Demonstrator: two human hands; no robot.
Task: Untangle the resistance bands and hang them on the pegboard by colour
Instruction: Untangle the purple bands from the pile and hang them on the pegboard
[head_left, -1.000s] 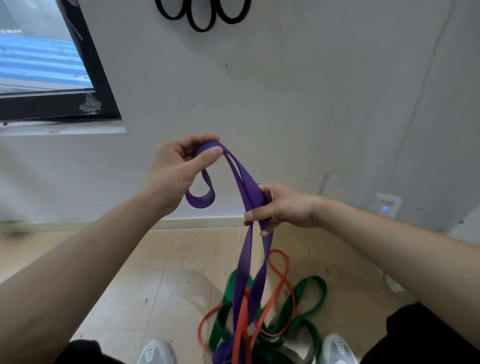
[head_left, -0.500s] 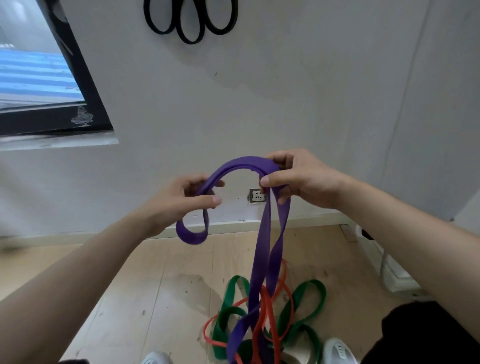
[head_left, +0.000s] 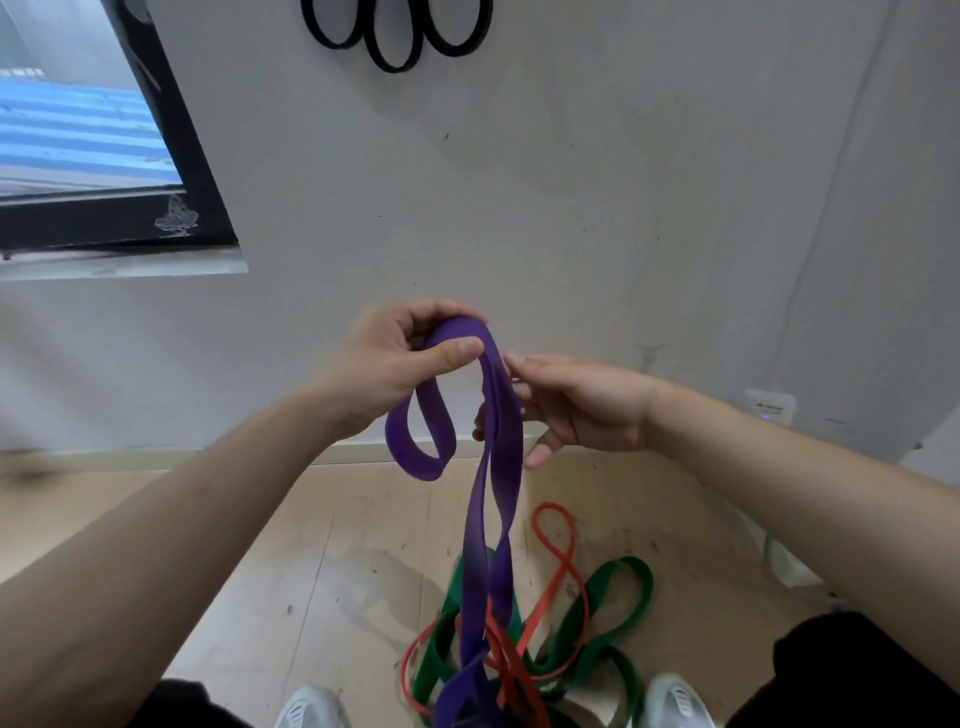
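A wide purple band (head_left: 496, 499) hangs from my left hand (head_left: 395, 364), which pinches its top fold between thumb and fingers; a short loop droops below that hand. My right hand (head_left: 576, 405) is beside the hanging strands with fingers spread, its fingertips touching them without a clear grip. The purple band runs down into a tangle on the floor with a green band (head_left: 618, 603) and a thin orange-red band (head_left: 563, 551). Black bands (head_left: 395, 36) hang high on the wall at the top edge.
A dark-framed window (head_left: 176, 218) with a ledge is at the left. A white device (head_left: 769, 408) with a blue light sits on the wall at the right. My two light shoes (head_left: 675, 701) flank the tangle on the wooden floor.
My left hand has risen and now holds the top fold of the purple band. My right hand let go of that fold, dropped lower and opened beside the strands.
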